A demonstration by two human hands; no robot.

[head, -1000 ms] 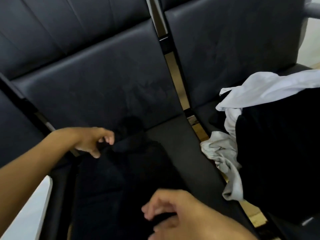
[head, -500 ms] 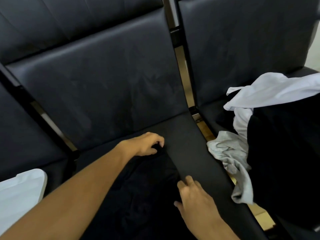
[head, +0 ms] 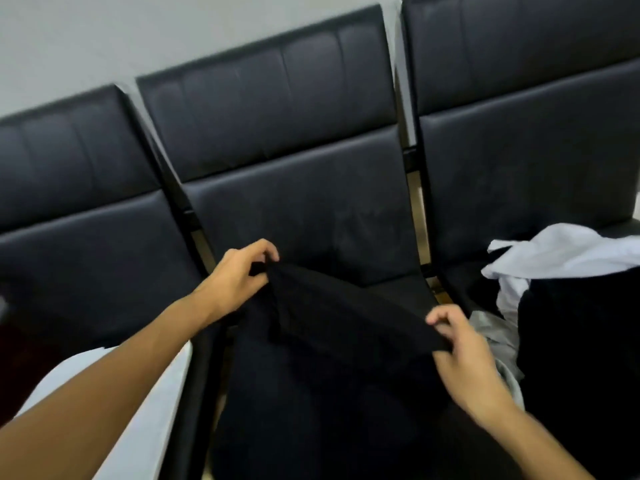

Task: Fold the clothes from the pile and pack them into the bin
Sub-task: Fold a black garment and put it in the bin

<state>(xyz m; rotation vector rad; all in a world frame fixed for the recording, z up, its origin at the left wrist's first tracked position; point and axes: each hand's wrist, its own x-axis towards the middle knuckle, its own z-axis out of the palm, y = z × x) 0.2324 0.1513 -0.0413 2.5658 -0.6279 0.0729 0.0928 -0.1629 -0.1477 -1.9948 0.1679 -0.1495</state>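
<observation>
Nearest the viewer, both forearms reach over the middle chair (head: 304,216). The right hand (head: 460,344) pinches one end of a black garment (head: 346,313) between thumb and fingertips; the left hand (head: 239,275) pinches the other end. Half a second earlier the garment lay flat on the seat under both hands; now its upper edge is lifted and drawn taut between them, the rest hanging down to the seat. This suggests the first fold is being set up. The cloth is matte, dark and limp, with one fold line near the left hand. Farther right, the pile (head: 568,271) of white, grey and black clothes lies on the next chair. No bin can be identified with certainty.
</observation>
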